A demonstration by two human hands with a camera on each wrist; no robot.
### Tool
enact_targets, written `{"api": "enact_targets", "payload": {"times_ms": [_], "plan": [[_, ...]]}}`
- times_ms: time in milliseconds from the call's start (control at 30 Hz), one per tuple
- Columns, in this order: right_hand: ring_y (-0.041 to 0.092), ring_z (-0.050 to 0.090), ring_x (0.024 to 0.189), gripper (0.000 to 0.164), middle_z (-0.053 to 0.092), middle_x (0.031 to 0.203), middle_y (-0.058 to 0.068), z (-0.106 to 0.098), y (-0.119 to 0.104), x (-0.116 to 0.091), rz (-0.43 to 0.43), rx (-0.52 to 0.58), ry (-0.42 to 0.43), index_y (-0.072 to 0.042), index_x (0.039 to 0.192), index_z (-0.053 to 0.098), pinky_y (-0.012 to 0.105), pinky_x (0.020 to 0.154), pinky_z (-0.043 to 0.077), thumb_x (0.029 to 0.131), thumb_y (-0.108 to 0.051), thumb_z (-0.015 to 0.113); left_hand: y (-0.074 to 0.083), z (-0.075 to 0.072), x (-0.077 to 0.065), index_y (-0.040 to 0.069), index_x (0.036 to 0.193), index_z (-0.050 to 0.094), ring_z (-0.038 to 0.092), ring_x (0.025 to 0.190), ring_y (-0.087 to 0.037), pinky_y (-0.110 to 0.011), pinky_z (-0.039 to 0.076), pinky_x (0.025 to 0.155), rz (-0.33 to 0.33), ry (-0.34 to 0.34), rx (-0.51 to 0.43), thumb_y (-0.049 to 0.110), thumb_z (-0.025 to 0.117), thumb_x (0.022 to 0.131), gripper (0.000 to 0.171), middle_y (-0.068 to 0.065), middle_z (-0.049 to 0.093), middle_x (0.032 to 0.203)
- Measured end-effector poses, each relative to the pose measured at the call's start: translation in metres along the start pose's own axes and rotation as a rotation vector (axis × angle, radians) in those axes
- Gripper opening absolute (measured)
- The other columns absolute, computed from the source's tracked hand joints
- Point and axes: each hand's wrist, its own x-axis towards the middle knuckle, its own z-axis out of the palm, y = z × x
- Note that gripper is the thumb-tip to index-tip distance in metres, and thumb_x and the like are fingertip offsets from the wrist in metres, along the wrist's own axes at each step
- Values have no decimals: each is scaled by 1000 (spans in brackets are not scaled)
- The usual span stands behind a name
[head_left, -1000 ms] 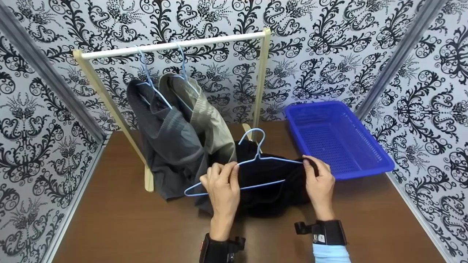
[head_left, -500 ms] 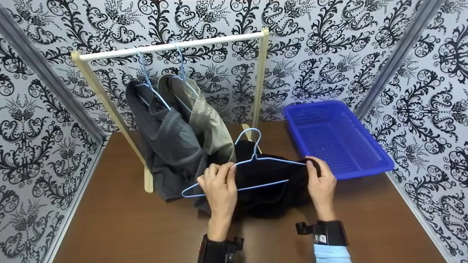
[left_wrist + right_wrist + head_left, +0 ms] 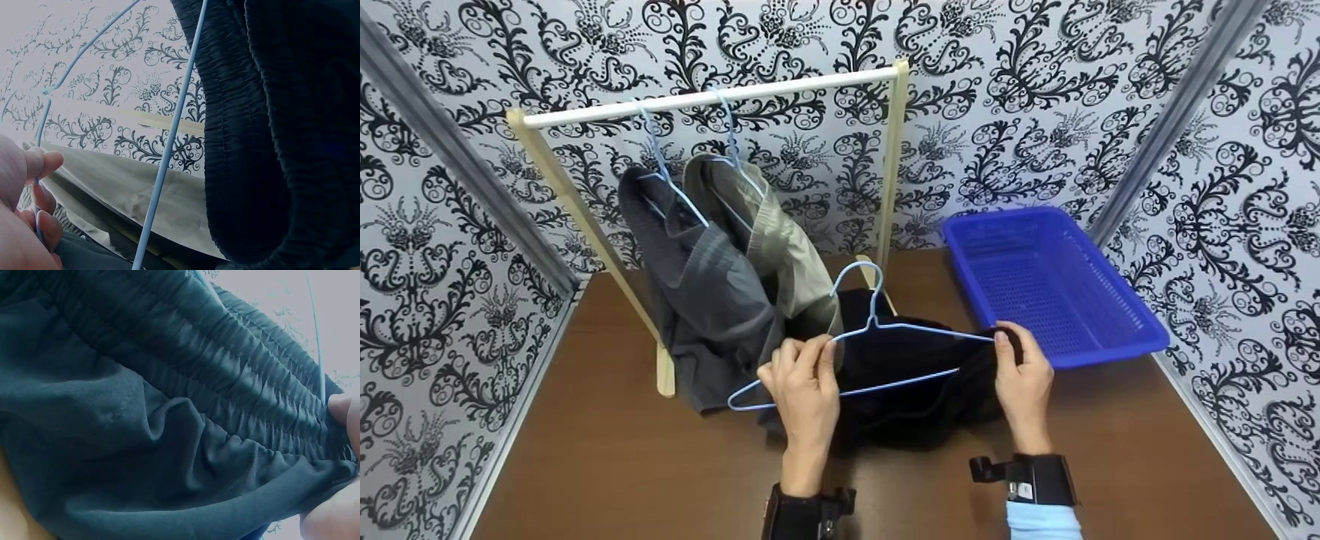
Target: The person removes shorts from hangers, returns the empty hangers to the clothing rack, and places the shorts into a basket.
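A light blue wire hanger [image 3: 873, 315] is held level above the table by my left hand [image 3: 808, 390], whose thumb and fingers pinch its left shoulder. Black pants with a gathered elastic waistband [image 3: 907, 416] hang around the hanger's right end, while its left end sticks out bare. My right hand [image 3: 1025, 375] pinches the waistband at that right corner. In the right wrist view the gathered waistband [image 3: 242, 377] fills the middle, with the hanger wire entering it. The left wrist view shows the open waist [image 3: 247, 169] beside the hanger's bottom bar [image 3: 169, 146].
A rack with a white rail [image 3: 675, 100] stands at the back left. Grey pants [image 3: 720, 277] and beige pants [image 3: 799, 255] hang from it on blue hangers. A blue plastic basket [image 3: 1057, 358] sits at the back right of the brown table [image 3: 585, 450]. Patterned walls enclose three sides.
My left hand and the hanger have shifted slightly left, and my right hand with the waistband slightly right. The hanger's left part stays bare. The rack and basket have not moved.
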Motion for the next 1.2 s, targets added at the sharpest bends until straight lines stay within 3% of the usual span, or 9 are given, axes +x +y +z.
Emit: {"api": "enact_targets", "payload": {"times_ms": [133, 233, 633, 800, 1033, 1200], "plan": [[24, 64, 112, 21, 73, 118, 18, -1, 0, 0, 15, -16, -6, 0, 117, 73, 17, 91, 41, 103, -10, 62, 1, -1, 1, 12, 87, 74, 51, 72, -23, -43, 30, 76, 5, 5, 6, 18, 74, 91, 8, -4, 54, 76], [31, 65, 110, 20, 74, 116, 19, -2, 0, 1, 11, -21, -13, 1, 116, 73, 17, 90, 41, 103, -9, 61, 1, -2, 2, 11, 86, 74, 52, 72, -23, -43, 30, 76, 7, 11, 9, 17, 75, 89, 7, -4, 55, 77], [35, 64, 109, 20, 72, 115, 23, -2, 1, -3, 48, -26, -10, 5, 115, 70, 20, 89, 42, 103, -6, 59, 1, -9, 3, 11, 87, 75, 54, 74, -24, -44, 31, 77, 1, 24, 6, 19, 75, 90, 9, -4, 56, 76], [41, 63, 114, 21, 69, 118, 27, -2, 0, -5, 80, -30, -15, 7, 118, 67, 30, 94, 44, 104, -4, 55, 1, -11, 4, 11, 87, 75, 54, 74, -24, -45, 31, 77, 1, 32, -2, 19, 75, 91, 9, -4, 55, 76], [47, 61, 114, 24, 66, 119, 32, -3, 3, -6, 133, -65, -70, 10, 120, 62, 54, 97, 45, 101, 0, 51, 3, -13, 6, 11, 88, 74, 53, 74, -25, -44, 31, 77, -10, 37, -24, 17, 75, 90, 7, -5, 53, 75], [49, 62, 114, 24, 66, 118, 33, -4, 3, -8, 147, -101, -113, 10, 119, 63, 59, 97, 46, 101, -1, 54, 4, -13, 8, 11, 89, 74, 52, 73, -24, -44, 31, 78, -10, 40, -46, 19, 74, 92, 9, -5, 54, 74]]}}
